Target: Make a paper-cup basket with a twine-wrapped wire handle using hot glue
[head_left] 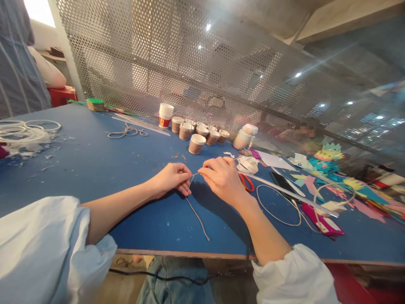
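A thin light-coloured cord runs between my two hands above the blue table. My left hand pinches it between thumb and fingers, and its loose tail hangs down toward the table's near edge. My right hand is closed on the other end, fingertips pressed together, with a short stretch of cord pulled across the small gap between the hands. Just beyond them stands a wrapped paper cup, brown on the outside with a white rim. Red-handled scissors lie right of my right hand, partly hidden.
Several similar cups and a stack of white cups stand at the back. A clear strip, a white cable, a phone and paper scraps lie right. Coiled white cord lies left. A mesh screen rises behind.
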